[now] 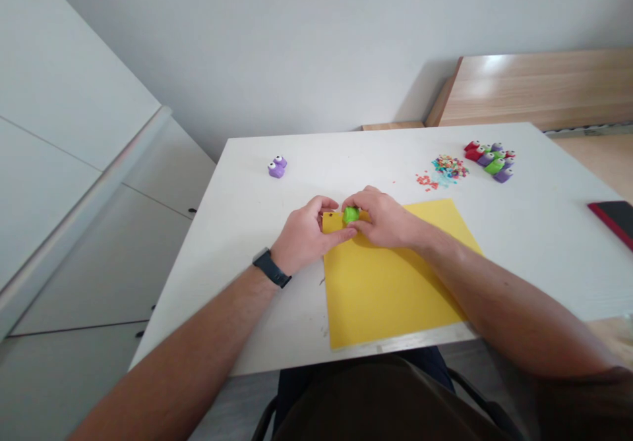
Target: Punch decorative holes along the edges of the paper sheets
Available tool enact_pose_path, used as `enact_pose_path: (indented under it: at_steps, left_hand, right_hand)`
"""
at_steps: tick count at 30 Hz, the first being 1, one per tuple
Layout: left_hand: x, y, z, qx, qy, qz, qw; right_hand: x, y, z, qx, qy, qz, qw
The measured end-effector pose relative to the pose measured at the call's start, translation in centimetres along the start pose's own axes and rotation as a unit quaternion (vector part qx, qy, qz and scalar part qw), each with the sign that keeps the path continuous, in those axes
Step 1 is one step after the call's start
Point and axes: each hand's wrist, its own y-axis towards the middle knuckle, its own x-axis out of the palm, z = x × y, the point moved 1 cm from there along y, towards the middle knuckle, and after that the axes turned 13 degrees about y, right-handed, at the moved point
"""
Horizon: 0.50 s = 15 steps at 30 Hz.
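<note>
A sheet of yellow paper (pixel 395 289) lies on the white table in front of me. My right hand (pixel 383 217) has its fingers and thumb round a small bright green craft punch (pixel 351 215) at the far edge of the sheet, close to the left corner. My left hand (pixel 311 230), with a dark watch on its wrist, holds that corner; its thumb reaches over the paper to the punch and its fingers are partly hidden behind the edge. A small dark punched mark (pixel 331 215) shows in the corner, its shape too small to be sure of.
Two purple punches (pixel 277 167) stand at the back left of the table (pixel 237 217). At the back right are several red, green and purple punches (pixel 493 164), beside a heap of colourful paper bits (pixel 448 167). A dark, red-edged object (pixel 613 220) lies at the far right.
</note>
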Motion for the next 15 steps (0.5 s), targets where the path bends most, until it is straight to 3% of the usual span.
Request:
enact_pose_path:
  at_steps: [15]
  left_hand:
    - [-0.06, 0.58, 0.50, 0.033, 0.099, 0.016, 0.994]
  right_hand:
    - [-0.03, 0.00, -0.33, -0.012, -0.002, -0.006, 1.000]
